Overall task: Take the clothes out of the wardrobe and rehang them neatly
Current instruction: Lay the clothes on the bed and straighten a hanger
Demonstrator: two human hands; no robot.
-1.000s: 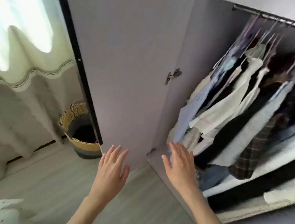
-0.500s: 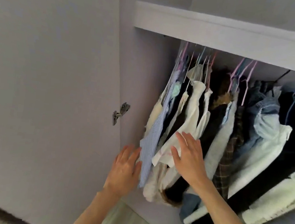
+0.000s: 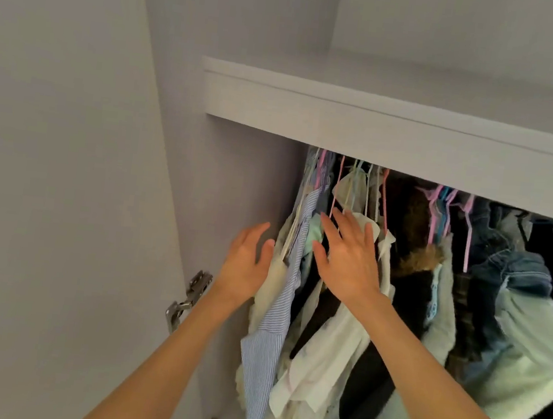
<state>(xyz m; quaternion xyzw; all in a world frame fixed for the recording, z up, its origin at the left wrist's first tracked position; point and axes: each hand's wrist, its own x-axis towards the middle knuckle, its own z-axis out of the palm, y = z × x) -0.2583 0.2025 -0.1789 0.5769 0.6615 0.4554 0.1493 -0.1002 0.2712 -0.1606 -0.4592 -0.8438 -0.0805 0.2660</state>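
I am reaching both hands into the wardrobe (image 3: 381, 124), fingers straight and holding nothing. My left hand (image 3: 245, 261) is resting beside the striped shirt (image 3: 273, 312), my right hand (image 3: 348, 259) against the white shirt (image 3: 327, 353), probably to separate the crowded clothes.

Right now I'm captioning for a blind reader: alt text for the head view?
Two open hands, left hand and right hand, reach into crowded hanging clothes by the open wardrobe door, beneath a pale shelf.
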